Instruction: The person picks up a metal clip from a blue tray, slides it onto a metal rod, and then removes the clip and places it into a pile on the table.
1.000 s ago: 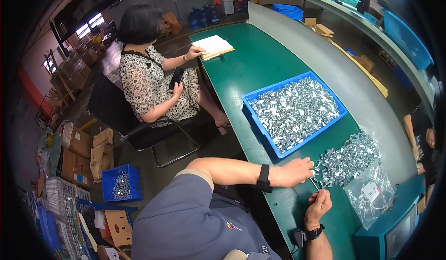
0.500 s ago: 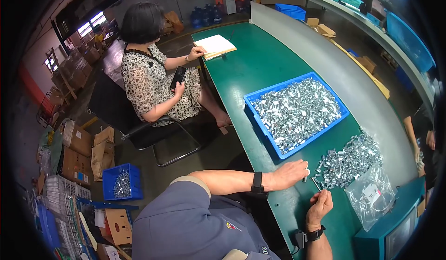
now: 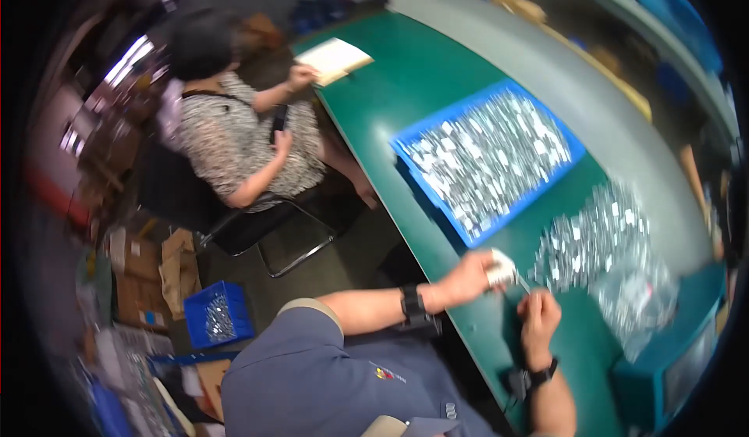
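Note:
My left hand point(image 3: 466, 279) is closed over the green table, its fingertips covered in white. What sits between those fingers, if anything, is blurred. Beside it, my right hand point(image 3: 540, 318) pinches a thin silvery rod point(image 3: 523, 283) whose far end points toward the left fingertips. Whether the rod touches them I cannot tell. Just beyond both hands lies a loose pile of small shiny metal pieces point(image 3: 593, 238). Farther off, a blue tray point(image 3: 466, 242) holds many more of these pieces.
A clear plastic bag point(image 3: 636, 300) lies right of the pile, by a teal box-shaped device point(image 3: 671, 367). At left, a seated person point(image 3: 242, 133) holds a phone point(image 3: 278, 121) and touches an open notebook point(image 3: 335, 58). A blue bin point(image 3: 246, 312) of metal pieces stands on the floor.
The whole view has shifted and blurred. My left hand has lifted off the table beside the pile and turned, its white-covered fingertips now meeting near the rod in my right hand.

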`<state>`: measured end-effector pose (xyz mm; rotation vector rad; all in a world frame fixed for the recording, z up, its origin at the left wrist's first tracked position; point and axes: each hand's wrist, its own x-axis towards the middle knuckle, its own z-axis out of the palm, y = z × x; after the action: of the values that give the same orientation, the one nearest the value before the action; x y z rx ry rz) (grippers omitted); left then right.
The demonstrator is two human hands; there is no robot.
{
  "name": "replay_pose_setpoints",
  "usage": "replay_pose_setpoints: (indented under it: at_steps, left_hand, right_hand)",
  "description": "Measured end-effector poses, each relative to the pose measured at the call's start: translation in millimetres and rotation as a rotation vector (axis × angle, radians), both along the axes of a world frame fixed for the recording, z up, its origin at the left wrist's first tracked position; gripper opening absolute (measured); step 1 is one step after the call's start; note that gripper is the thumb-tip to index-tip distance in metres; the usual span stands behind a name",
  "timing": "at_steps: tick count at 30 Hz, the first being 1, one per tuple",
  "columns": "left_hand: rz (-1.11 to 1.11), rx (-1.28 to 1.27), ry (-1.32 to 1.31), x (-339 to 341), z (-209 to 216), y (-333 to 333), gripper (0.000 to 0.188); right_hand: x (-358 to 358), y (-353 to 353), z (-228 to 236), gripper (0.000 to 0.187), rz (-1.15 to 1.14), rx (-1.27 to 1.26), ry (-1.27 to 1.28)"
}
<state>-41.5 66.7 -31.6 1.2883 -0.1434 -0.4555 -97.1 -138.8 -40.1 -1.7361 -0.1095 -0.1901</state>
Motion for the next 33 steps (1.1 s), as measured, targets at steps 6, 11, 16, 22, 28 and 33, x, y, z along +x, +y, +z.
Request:
replay_pose_setpoints:
  at_steps: [6,11,16,22,28,33]
  left_hand:
    - [0.098,-0.154,0.09,14.0,6.3,1.0,0.025]
    - [0.101,-0.103,0.075,12.7,9.4,4.3,0.022]
    - [-0.02,-0.072,-0.042,-4.3,-0.9,-0.4,0.021]
    - [-0.049,-0.151,-0.072,-11.0,-13.9,4.6,0.02]
    - [-0.106,-0.113,-0.129,-6.9,-6.6,5.8,0.021]
    - [-0.119,-0.127,-0.103,-5.5,2.4,5.2,0.017]
  right_hand:
    - [10.8,6.2,19.5,0.024,-0.031,0.052,0.082]
    - [13.5,6.2,14.8,0.027,0.019,0.024,0.057]
    - [-2.6,3.5,7.4,0.021,-0.063,-0.033,0.082]
    - [-2.8,6.0,4.6,0.012,-0.037,0.088,0.169]
    - [2.2,1.0,6.9,0.03,0.084,0.015,0.207]
    - [6.8,3.9,8.0,0.035,0.033,-0.012,0.191]
